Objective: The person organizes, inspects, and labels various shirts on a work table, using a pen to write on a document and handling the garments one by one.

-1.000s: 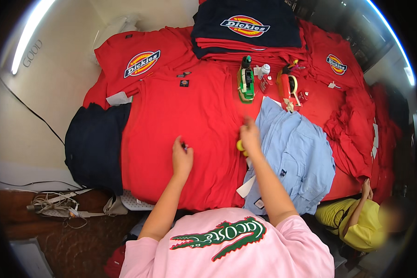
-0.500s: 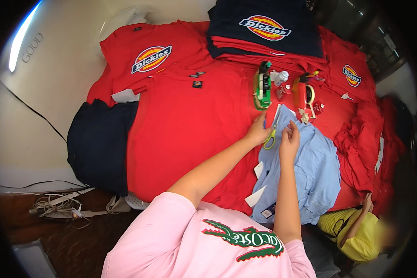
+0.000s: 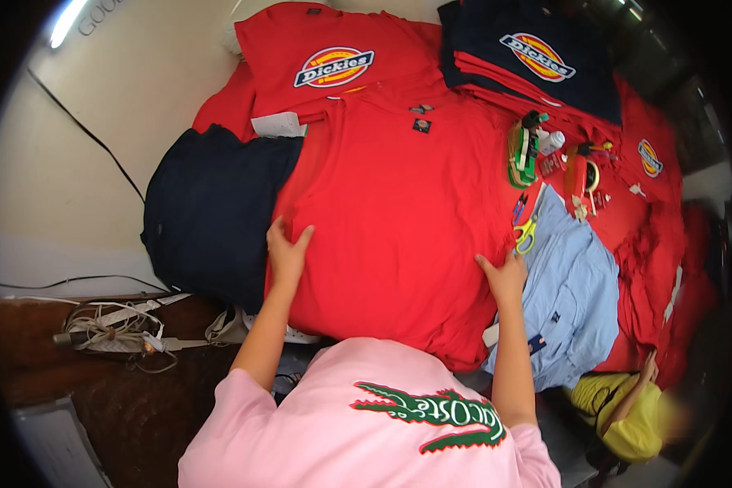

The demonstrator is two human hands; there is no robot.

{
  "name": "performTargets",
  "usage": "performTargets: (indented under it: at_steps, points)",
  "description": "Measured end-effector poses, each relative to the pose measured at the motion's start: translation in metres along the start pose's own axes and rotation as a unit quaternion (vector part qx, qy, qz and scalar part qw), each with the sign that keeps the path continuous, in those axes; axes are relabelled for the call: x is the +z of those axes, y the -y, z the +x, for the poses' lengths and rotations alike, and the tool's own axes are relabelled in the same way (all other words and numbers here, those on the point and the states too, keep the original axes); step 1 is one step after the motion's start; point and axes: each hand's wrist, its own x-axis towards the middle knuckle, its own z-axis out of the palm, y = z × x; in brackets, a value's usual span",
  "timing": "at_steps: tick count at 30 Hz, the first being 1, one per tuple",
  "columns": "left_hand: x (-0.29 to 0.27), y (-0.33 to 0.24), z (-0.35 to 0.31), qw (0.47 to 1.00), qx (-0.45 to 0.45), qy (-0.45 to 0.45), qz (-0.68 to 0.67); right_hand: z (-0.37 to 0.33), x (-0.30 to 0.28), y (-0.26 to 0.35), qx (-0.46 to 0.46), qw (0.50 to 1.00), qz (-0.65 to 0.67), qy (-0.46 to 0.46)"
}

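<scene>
A red T-shirt (image 3: 390, 220) with a small dark label at its neck lies flat in front of me on a pile of red shirts. My left hand (image 3: 287, 254) is at its left edge, thumb and fingers apart. On the opposite edge, my right hand (image 3: 504, 276) rests with its thumb spread over the red cloth. Yellow-green scissors (image 3: 525, 236) lie just beyond my right fingertips, beside a blue-handled tool (image 3: 520, 210). Right of that hand spreads a crumpled light blue garment (image 3: 573, 285) with a dark tag.
Folded navy clothing (image 3: 211, 211) sits at the left. Behind are a red shirt with a round logo (image 3: 333, 69) and a navy-topped stack (image 3: 537, 57). A green tape dispenser (image 3: 522, 154) and white bottle (image 3: 551, 142) stand right. A person in yellow (image 3: 634, 419) is at lower right.
Both hands have left the scissors and the light blue garment. My left hand has moved left to the red T-shirt's far side, my right hand to its near-right edge. The view has shifted left.
</scene>
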Motion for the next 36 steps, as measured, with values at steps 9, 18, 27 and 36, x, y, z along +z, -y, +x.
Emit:
performTargets:
  at_steps: [9,18,27,36]
  points:
    - [-0.011,-0.028,-0.017,0.863,-0.253,0.353,-0.257,0.016,0.018,0.042,0.084,0.957,0.240,0.142]
    - [-0.023,0.016,-0.028,0.738,-0.348,0.448,-0.365,-0.048,0.000,0.019,0.211,0.935,0.199,0.204]
    - [-0.067,0.045,-0.073,0.799,-0.300,0.368,-0.370,-0.092,-0.002,0.020,0.296,0.658,0.600,0.345]
    - [-0.134,-0.073,-0.073,0.869,-0.087,0.269,-0.407,-0.106,-0.060,0.001,0.185,0.627,0.726,0.212]
